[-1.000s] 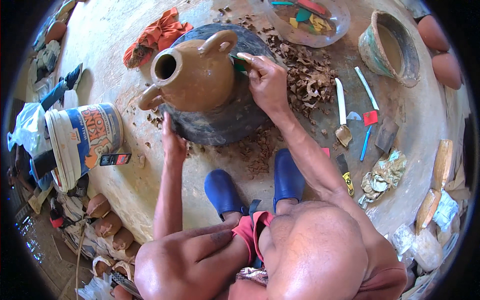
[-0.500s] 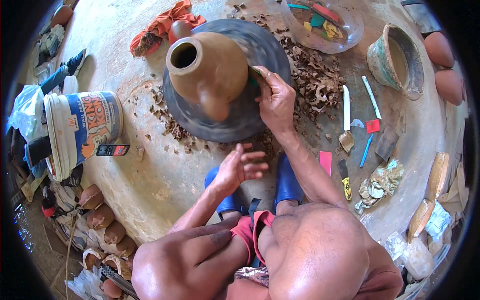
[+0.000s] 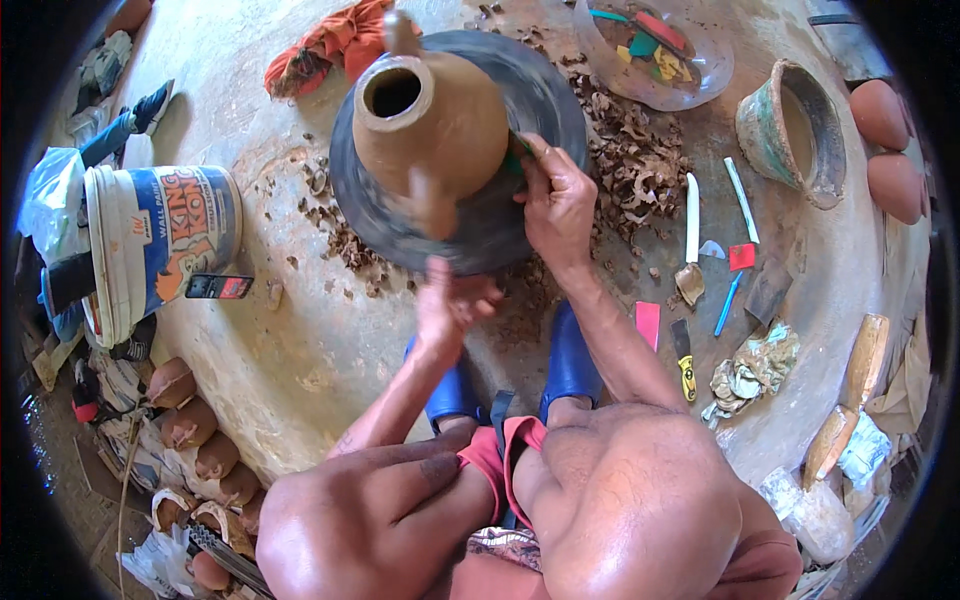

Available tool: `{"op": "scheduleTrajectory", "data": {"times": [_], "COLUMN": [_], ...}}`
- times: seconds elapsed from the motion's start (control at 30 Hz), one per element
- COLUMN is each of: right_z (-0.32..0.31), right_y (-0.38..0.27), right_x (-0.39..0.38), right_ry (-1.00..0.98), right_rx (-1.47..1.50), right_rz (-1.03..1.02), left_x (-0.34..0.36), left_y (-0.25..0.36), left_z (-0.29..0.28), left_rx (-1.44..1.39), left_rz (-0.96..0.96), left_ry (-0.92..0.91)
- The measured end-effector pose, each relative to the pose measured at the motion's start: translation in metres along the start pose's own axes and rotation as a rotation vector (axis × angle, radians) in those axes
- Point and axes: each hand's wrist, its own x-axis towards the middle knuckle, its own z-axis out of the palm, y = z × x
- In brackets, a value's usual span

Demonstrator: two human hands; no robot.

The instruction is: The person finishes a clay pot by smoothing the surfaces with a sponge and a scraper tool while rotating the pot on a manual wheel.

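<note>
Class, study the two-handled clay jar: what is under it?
The two-handled clay jar rests on a dark round potter's wheel, whose outer part shows around it. The jar's base and the patch of wheel directly beneath are covered, as is whatever supports the wheel.

Smooth clay with a soft sheen is shown by the jug (image 3: 445,125), rough matt clay by the shavings (image 3: 640,170). The wheel (image 3: 550,90) is dully smeared, the bucket (image 3: 205,215) made of plastic, the orange rag (image 3: 335,50) of wrinkled cloth.

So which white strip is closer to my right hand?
The left strip, its lower end by the brown scrap; the right strip lies farther from your right hand, by the red square.
</note>
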Motion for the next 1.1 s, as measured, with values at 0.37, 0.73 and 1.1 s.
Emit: {"op": "scheduleTrajectory", "data": {"times": [0.37, 0.73, 1.1], "right_z": [0.011, 0.009, 0.002], "right_y": [0.002, -0.017, 0.004], "right_x": [-0.002, -0.002, -0.001], "right_ry": [0.031, -0.018, 0.024], "right_rx": [0.025, 0.049, -0.042], "right_rz": [-0.056, 0.07, -0.064], "left_x": [0.049, 0.03, -0.033], "left_y": [0.088, 0.086, 0.007], "left_z": [-0.063, -0.083, 0.021], "left_rx": [0.018, -0.075, 0.077], "left_rz": [0.395, 0.226, -0.245], "left_ry": [0.32, 0.087, -0.141]}}
